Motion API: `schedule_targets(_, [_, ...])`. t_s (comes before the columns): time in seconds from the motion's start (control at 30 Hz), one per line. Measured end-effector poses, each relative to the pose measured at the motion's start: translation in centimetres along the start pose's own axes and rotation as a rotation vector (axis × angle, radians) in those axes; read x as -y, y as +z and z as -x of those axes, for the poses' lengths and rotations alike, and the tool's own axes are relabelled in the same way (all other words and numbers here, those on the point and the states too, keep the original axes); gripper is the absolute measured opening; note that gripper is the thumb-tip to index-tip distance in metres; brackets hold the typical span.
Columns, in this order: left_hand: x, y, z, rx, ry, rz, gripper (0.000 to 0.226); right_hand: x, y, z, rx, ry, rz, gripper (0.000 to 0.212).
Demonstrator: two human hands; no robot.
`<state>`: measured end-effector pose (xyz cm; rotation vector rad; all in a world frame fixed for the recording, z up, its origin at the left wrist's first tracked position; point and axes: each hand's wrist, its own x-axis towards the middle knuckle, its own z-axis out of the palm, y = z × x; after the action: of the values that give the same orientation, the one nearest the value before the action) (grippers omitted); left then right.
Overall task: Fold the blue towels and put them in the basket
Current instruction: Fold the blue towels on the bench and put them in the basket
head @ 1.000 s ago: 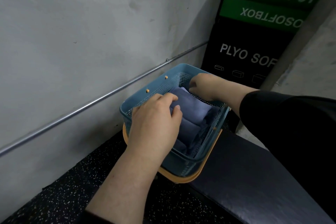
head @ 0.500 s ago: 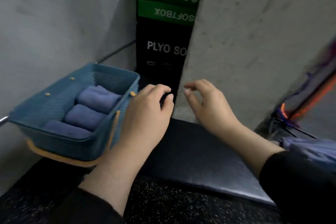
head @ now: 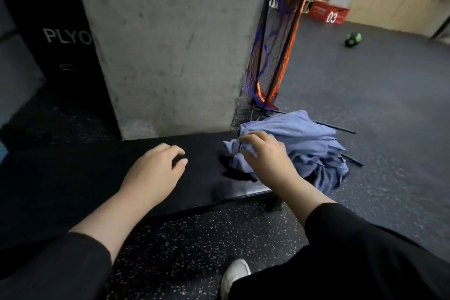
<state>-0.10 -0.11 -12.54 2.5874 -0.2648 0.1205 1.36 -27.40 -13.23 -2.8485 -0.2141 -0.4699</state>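
Both hands were apart: right hand (head: 266, 156) gripped the crumpled blue towels (head: 299, 146), left hand (head: 155, 170) hovered empty; next, spread one flat on the bench (head: 97, 178).

I wore black long sleeves pushed back from both bare forearms, dark trousers, and a white shoe (head: 234, 275) showed at six o'clock.

Head view, close, looking forward-down over hands (head: 265, 156).

Dim, softly blurred, edges wide-angle warped
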Motion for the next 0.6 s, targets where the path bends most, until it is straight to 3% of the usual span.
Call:
schedule_targets(0.13, [-1.0, 1.5, -1.4, 0.006, 0.016, 0.013, 0.031, -4.5, -0.2, -1.0, -0.115, 0.168, 0.171, 0.046])
schedule_targets(0.27, [-1.7, 2.6, -2.6, -0.016, 0.043, 0.034, 0.03, -7.6, 0.3, -2.4, -0.034, 0.347, 0.198, 0.057])
schedule_targets(0.43, [-1.6, 3.5, -3.7, -0.006, 0.075, 0.03, 0.029, -8.7, 0.9, -4.2, -0.111, 0.364, 0.209, 0.026])
schedule_targets(0.6, [-1.5, 3.6, -4.5, -0.024, 0.058, 0.085, 0.03, -7.4, -0.3, -5.6, -0.322, 0.288, 0.011, 0.022])
